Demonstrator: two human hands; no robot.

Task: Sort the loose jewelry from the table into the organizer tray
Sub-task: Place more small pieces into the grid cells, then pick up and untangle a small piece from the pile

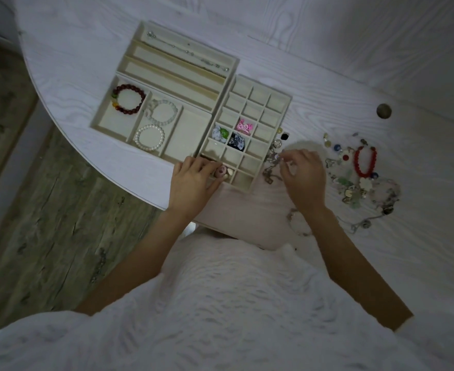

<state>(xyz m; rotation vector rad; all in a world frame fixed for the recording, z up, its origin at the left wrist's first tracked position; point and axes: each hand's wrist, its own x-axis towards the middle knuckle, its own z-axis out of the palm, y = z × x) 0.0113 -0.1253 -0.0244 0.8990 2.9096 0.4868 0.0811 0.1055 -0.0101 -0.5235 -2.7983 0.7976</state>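
Meanwhile the right grip (302,174) pinches a tangled chain (272,167) beside the organizer tray (284,108), left grip (193,180) resting relaxed on its corner.

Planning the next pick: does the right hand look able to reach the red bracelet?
Probably yes: the red bracelet lies uncovered on the table just beyond the right hand, nothing between them.

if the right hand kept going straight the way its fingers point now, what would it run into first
The right hand points up and left over the tangled silver jewelry its fingers are picking at. Past that, it would probably meet the grid tray at its right wall, though height above the table is unclear.
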